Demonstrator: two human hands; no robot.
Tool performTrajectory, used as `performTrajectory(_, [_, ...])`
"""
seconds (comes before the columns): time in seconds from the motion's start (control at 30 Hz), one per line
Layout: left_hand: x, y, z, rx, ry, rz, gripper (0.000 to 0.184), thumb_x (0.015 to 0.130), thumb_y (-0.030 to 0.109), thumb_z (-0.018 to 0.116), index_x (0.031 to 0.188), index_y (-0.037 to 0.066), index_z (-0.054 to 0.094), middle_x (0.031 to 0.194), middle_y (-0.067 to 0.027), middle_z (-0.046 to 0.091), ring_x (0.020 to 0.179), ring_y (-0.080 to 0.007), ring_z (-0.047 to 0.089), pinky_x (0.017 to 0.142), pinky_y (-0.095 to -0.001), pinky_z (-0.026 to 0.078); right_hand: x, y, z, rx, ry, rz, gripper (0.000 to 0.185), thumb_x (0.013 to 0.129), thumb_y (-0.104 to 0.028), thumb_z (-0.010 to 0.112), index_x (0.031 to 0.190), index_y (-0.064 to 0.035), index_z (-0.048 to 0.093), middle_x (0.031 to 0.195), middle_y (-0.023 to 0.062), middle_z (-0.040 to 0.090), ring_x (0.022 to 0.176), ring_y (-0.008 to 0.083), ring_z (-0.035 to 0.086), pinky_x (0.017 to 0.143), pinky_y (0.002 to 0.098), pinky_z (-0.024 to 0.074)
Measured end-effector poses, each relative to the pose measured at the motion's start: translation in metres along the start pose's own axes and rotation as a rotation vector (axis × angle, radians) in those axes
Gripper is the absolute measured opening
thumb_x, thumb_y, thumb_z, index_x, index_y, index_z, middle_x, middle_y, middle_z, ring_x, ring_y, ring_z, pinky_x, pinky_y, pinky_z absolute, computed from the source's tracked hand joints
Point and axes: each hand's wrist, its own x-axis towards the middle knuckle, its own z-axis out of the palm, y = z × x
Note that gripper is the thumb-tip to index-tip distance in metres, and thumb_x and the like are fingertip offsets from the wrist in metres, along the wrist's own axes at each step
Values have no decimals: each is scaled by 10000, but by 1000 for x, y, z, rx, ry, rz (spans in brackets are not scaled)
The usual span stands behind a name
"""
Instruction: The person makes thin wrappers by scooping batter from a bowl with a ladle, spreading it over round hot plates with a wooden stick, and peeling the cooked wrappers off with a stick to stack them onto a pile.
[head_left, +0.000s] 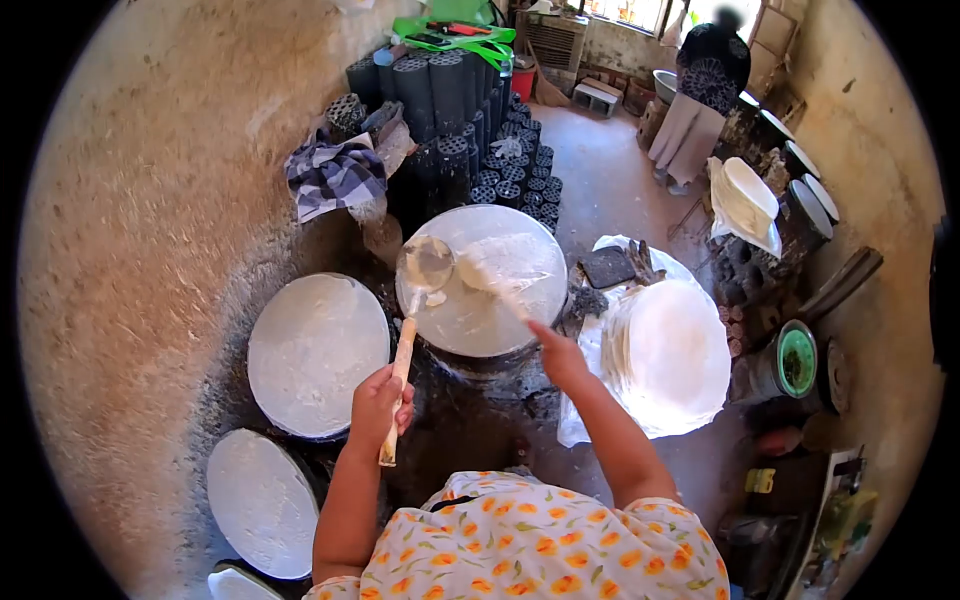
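My left hand (376,405) is closed around the wooden handle of a ladle (404,365). The ladle's round metal bowl is over the left side of a round griddle (480,335), which is coated with pale batter. My right hand (558,358) grips a pale stick-like tool (512,300) whose far end is over the griddle's middle. Motion smears that tool, so its exact kind is unclear. A whiter patch of batter (515,258) lies on the griddle near it. Right of the griddle is a stack of thin round white flatbreads (670,350) on shiny sheeting.
Two more white-coated griddles (318,355) (262,505) stand along the left wall. Honeycomb coal briquettes (435,95) are piled behind, beside a checked cloth (335,178). A person (705,90) stands at the back right. A bucket with a green interior (797,360) is at the right.
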Motion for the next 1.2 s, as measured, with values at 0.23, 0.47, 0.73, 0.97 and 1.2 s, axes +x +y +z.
performTrajectory(0.23, [1, -10, -16, 91, 39, 9, 194, 919, 120, 423, 1028, -7, 522, 686, -35, 498, 443, -76, 442, 362, -227, 397, -50, -4, 42, 189, 56, 163, 624, 798, 38, 473, 1318, -307, 470, 948, 262, 618, 888, 427, 609, 753, 441, 487])
performTrajectory(0.47, [-4, -9, -25, 106, 91, 25, 162, 916, 127, 427, 919, 1, 529, 665, -35, 499, 430, -86, 447, 362, -237, 395, 23, -1, 20, 57, 92, 92, 571, 799, 14, 445, 1307, -242, 494, 946, 268, 622, 863, 414, 620, 772, 447, 483])
performTrajectory(0.73, [20, -12, -38, 246, 150, 7, 157, 913, 116, 414, 897, 10, 527, 638, -38, 498, 416, -97, 450, 355, -246, 384, -1, -31, -7, 65, -212, 66, 623, 786, 37, 429, 1333, -257, 473, 1125, 261, 583, 1041, 360, 591, 864, 384, 462])
performTrajectory(0.97, [55, -20, -32, 420, 272, -68, 127, 904, 120, 433, 877, 33, 520, 622, -37, 504, 395, -109, 452, 331, -267, 375, -59, 29, 0, 126, -23, 8, 646, 787, 27, 461, 1340, -308, 449, 947, 239, 630, 845, 402, 621, 747, 448, 491])
performTrajectory(1.2, [31, -21, 8, 383, 244, -197, 111, 889, 98, 426, 812, 32, 472, 654, -69, 511, 415, -132, 464, 328, -307, 385, -82, -12, 67, 643, -184, 64, 723, 759, 127, 399, 1378, -243, 448, 1061, 19, 615, 662, 63, 467, 546, 222, 411])
